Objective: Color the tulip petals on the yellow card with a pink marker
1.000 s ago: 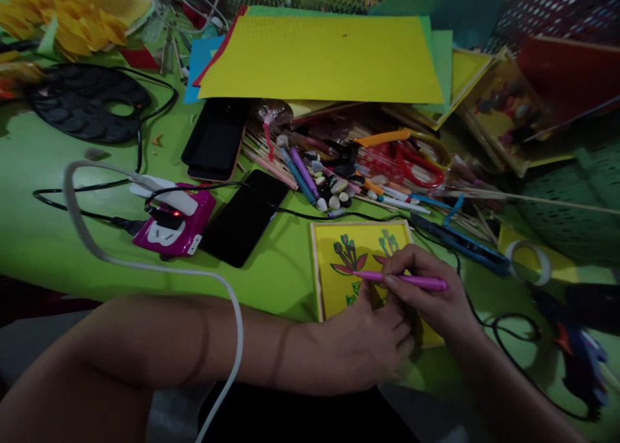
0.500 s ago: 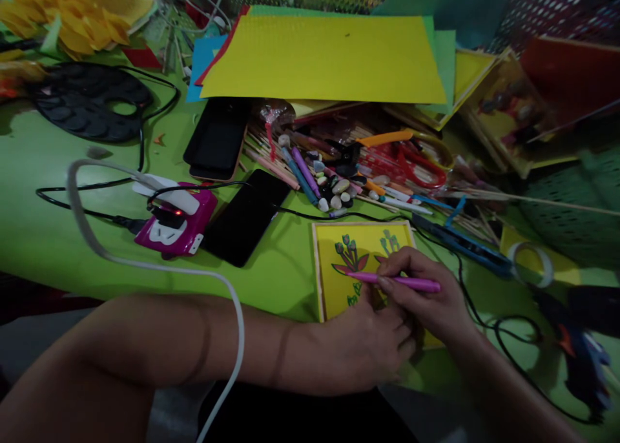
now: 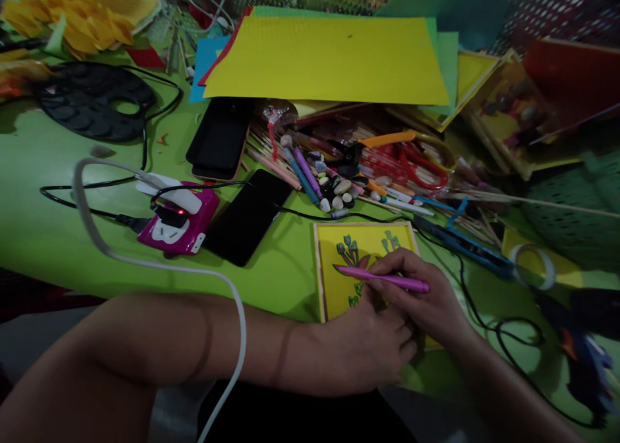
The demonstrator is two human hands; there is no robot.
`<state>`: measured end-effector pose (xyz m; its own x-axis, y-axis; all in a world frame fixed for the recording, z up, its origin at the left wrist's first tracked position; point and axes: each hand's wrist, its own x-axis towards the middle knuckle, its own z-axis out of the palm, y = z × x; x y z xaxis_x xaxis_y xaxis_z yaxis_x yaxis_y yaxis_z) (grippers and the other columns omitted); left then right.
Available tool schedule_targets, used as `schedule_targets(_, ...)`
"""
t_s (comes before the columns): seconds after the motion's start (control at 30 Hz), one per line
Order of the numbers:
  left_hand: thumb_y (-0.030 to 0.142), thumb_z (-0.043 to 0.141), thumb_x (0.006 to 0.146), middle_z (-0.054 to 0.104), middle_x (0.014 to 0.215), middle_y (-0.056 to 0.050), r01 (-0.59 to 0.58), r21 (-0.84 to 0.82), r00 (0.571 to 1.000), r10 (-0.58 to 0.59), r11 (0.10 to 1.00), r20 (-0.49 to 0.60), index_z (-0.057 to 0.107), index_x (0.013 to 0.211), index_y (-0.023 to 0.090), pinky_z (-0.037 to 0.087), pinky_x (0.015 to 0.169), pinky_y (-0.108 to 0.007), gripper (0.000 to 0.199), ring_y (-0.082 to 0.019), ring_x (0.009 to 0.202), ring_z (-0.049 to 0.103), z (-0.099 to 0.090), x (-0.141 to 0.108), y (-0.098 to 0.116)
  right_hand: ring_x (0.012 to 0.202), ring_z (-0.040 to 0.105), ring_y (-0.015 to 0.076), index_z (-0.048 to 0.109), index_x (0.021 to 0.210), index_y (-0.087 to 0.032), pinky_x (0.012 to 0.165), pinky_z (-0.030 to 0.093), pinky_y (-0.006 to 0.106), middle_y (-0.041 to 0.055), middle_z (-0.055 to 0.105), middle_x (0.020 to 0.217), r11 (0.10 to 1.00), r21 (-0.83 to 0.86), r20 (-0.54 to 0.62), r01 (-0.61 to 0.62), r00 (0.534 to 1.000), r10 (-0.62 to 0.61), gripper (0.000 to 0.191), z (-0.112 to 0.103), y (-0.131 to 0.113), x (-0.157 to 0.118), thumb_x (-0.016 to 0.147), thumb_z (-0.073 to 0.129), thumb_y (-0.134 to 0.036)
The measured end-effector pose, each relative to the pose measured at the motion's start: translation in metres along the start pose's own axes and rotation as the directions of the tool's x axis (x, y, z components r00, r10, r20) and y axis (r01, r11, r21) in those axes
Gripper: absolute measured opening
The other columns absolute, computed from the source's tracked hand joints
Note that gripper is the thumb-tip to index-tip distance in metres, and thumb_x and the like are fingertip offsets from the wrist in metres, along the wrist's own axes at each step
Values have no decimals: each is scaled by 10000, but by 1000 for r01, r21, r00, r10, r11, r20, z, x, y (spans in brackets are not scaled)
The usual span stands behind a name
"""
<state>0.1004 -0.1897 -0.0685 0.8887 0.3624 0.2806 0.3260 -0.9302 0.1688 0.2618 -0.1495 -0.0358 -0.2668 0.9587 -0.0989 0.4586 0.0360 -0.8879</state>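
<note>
A pink felt-tip pen (image 3: pixel 387 279) is pinched in my right hand (image 3: pixel 423 294), its tip at a red leaf of the drawn flowers on the left. The drawing sits on a yellow panel inside a shallow wooden frame (image 3: pixel 318 272), with green-outlined flowers in several places. Over the frame's lower edge lies my left hand (image 3: pixel 363 349), fingers curled in and holding it. Both hands touch near the panel's middle, covering its lower right part. My left fingertips are partly hidden.
Behind the frame lie pebbles (image 3: pixel 341 188), markers, sticks and red-handled scissors (image 3: pixel 426 172). Phones (image 3: pixel 249 217) and a magenta power strip (image 3: pixel 181 223) are at left. A white cable (image 3: pixel 232 288) crosses over my left forearm. A glue gun (image 3: pixel 584 365) and tape roll (image 3: pixel 533 265) are at right.
The pen's tip has moved left and slightly up along the red leaf, my right hand shifting left with it. My left hand stays on the frame.
</note>
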Motion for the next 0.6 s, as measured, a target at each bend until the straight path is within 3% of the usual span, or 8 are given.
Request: schedule_targets(0.6, 283, 511, 1055, 673, 1394, -144, -1, 19, 1000, 1, 1000, -20, 670, 1373, 157, 568, 940, -500, 378, -296, 1290, 605, 0, -1, -2, 635, 635, 156, 695, 843, -248, 569, 493, 253, -7, 690, 744, 1000, 17, 36, -19, 999, 19, 97, -8, 8, -2, 925, 741, -272)
